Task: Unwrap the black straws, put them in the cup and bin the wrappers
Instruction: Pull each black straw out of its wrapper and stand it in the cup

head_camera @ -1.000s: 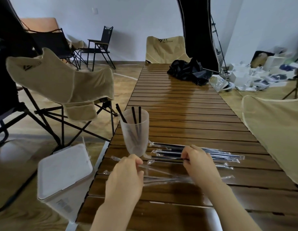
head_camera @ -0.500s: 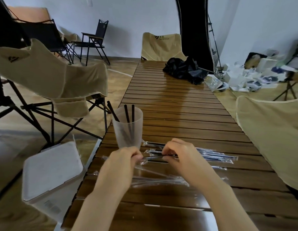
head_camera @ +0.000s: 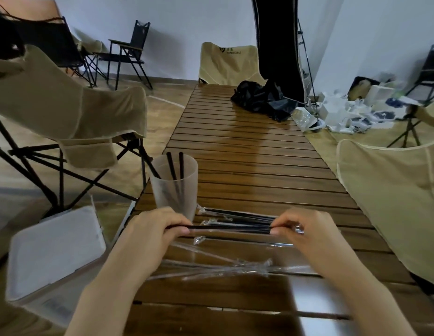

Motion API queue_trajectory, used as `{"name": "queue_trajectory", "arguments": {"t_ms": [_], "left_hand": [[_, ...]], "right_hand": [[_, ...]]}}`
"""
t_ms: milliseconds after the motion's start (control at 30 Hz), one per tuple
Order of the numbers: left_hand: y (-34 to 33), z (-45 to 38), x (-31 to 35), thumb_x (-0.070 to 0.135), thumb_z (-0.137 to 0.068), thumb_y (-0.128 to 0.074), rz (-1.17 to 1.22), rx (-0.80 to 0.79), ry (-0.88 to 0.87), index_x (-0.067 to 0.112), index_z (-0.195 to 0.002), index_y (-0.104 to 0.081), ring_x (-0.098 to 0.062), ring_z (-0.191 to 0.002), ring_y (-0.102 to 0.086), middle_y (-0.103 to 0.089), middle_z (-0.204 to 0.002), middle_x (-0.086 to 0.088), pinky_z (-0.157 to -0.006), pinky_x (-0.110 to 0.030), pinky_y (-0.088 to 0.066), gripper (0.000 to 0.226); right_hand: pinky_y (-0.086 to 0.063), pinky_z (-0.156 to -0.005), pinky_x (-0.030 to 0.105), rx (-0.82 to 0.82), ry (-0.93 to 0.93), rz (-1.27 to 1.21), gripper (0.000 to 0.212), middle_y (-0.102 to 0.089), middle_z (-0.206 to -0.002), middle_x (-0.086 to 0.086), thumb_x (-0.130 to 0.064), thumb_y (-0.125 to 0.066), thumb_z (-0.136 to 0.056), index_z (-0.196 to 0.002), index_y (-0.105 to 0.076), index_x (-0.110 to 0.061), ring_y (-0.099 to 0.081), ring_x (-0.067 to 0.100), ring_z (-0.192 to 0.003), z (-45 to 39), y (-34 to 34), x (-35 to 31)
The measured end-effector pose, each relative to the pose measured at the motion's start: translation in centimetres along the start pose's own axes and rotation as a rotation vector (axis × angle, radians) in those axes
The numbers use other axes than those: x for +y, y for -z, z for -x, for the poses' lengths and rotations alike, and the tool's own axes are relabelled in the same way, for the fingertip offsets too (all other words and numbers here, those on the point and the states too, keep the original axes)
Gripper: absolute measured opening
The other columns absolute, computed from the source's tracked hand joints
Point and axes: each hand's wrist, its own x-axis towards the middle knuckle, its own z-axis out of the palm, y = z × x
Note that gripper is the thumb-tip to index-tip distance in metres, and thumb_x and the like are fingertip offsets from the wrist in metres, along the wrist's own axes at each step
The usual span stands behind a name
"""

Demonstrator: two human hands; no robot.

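A black straw [head_camera: 229, 228] stretches level between my hands above the wooden slatted table [head_camera: 254, 166]. My left hand [head_camera: 150, 235] pinches its left end. My right hand [head_camera: 308, 235] pinches the right end, where the clear wrapper [head_camera: 297, 229] is bunched. A frosted cup [head_camera: 173, 187] with three black straws stands just behind my left hand. Several wrapped black straws [head_camera: 235, 215] lie on the table behind the held one. Empty clear wrappers [head_camera: 223, 265] lie nearer to me.
A white lidded bin [head_camera: 53, 253] stands on the floor left of the table. Tan folding chairs flank the table on the left [head_camera: 65, 107] and right [head_camera: 390, 190]. A black bag [head_camera: 264, 99] lies at the table's far end.
My hands have drawn apart and lifted a straw. Its black length now shows bare between them, with the wrapper pushed toward my right hand.
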Motion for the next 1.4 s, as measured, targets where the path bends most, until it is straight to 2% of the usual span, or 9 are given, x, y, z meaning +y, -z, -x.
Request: {"name": "queue_trajectory", "arguments": {"t_ms": [133, 267, 533, 700, 867, 1067, 1200, 1300, 1400], "left_hand": [[-0.2, -0.5, 0.0, 0.039, -0.088, -0.063, -0.024, 0.039, 0.018, 0.049, -0.094, -0.069, 0.011, -0.083, -0.056, -0.064, -0.086, 0.031, -0.074, -0.009, -0.04, 0.013], [-0.2, -0.7, 0.3, 0.037, -0.086, -0.066, -0.028, 0.037, 0.028, 0.046, -0.093, -0.071, 0.017, -0.076, -0.051, -0.062, -0.084, 0.032, -0.067, -0.002, -0.032, 0.012], [-0.5, -0.9, 0.4, 0.037, -0.085, -0.066, -0.026, -0.013, -0.037, 0.039, -0.098, -0.074, 0.018, -0.077, -0.059, -0.069, -0.079, 0.026, -0.068, 0.001, -0.037, 0.015], [-0.9, -1.2, 1.8, 0.038, -0.085, -0.066, -0.032, 0.001, -0.089, 0.039, -0.1, -0.074, 0.013, -0.08, -0.063, -0.073, -0.085, 0.022, -0.071, 0.003, -0.038, 0.017], [-1.4, -1.4, 2.4, 0.039, -0.089, -0.063, -0.046, -0.061, -0.129, 0.037, -0.102, -0.074, 0.016, -0.072, -0.058, -0.07, -0.083, 0.023, -0.071, 0.002, -0.041, 0.018], [-0.6, -1.1, 1.4, 0.031, -0.089, -0.064, 0.101, -0.074, 0.019, 0.04, -0.095, -0.073, 0.01, -0.082, -0.064, -0.073, -0.081, 0.019, -0.079, -0.011, -0.051, 0.014], [-0.4, -1.1, 1.4, 0.031, -0.088, -0.064, 0.071, -0.093, 0.002, 0.038, -0.097, -0.074, 0.014, -0.086, -0.06, -0.072, -0.084, 0.02, -0.072, -0.003, -0.045, 0.015], [-0.6, -1.2, 1.5, 0.031, -0.089, -0.064, 0.041, -0.133, -0.031, 0.034, -0.101, -0.074, 0.02, -0.095, -0.052, -0.073, -0.089, 0.019, -0.075, 0.003, -0.04, 0.016], [-0.5, -1.3, 1.6, 0.031, -0.089, -0.065, 0.033, -0.119, -0.05, 0.035, -0.099, -0.075, 0.022, -0.094, -0.051, -0.072, -0.086, 0.02, -0.075, 0.003, -0.038, 0.015]], "right_hand": [[-0.04, -0.071, 0.003, 0.018, -0.03, -0.023, 0.016, -0.066, -0.076, -0.021, -0.023, -0.073, -0.08, -0.078, -0.067, -0.039, -0.058, -0.009, -0.085, 0.3, 0.2, 0.8], [-0.041, -0.072, 0.002, 0.018, -0.026, -0.046, 0.021, -0.066, -0.078, -0.023, -0.017, -0.074, -0.079, -0.076, -0.069, -0.037, -0.059, -0.008, -0.083, 0.6, 0.0, 1.0], [-0.04, -0.071, 0.002, -0.008, 0.015, -0.038, 0.012, -0.064, -0.075, -0.021, -0.014, -0.073, -0.079, -0.078, -0.075, -0.026, -0.06, -0.004, -0.076, -0.3, -1.1, -0.2], [-0.047, -0.074, 0.016, -0.083, 0.03, -0.009, 0.006, -0.061, -0.078, -0.015, -0.018, -0.072, -0.08, -0.08, -0.074, -0.024, -0.059, 0.002, -0.076, -0.2, -2.2, -1.1], [-0.047, -0.075, 0.015, -0.08, 0.042, -0.005, 0.006, -0.062, -0.078, -0.014, -0.019, -0.07, -0.081, -0.081, -0.073, -0.025, -0.059, 0.001, -0.077, 0.0, -2.3, -1.6], [-0.043, -0.071, 0.005, -0.068, -0.02, -0.075, 0.016, -0.066, -0.082, -0.022, -0.027, -0.07, -0.082, -0.084, -0.067, -0.042, -0.06, -0.007, -0.082, 0.0, -0.9, -0.9], [-0.043, -0.073, 0.004, -0.092, -0.02, -0.094, 0.017, -0.066, -0.076, -0.022, -0.017, -0.069, -0.083, -0.08, -0.073, -0.033, -0.06, -0.009, -0.082, 0.1, -0.8, -0.6], [-0.042, -0.071, 0.003, -0.165, -0.006, -0.048, 0.015, -0.061, -0.074, -0.025, -0.019, -0.067, -0.085, -0.081, -0.073, -0.032, -0.057, -0.014, -0.082, 0.0, -1.2, -0.6], [-0.042, -0.067, 0.004, -0.166, 0.003, -0.032, 0.011, -0.059, -0.072, -0.025, -0.02, -0.067, -0.085, -0.083, -0.074, -0.029, -0.056, -0.015, -0.08, 0.0, -1.3, -0.4]]}}
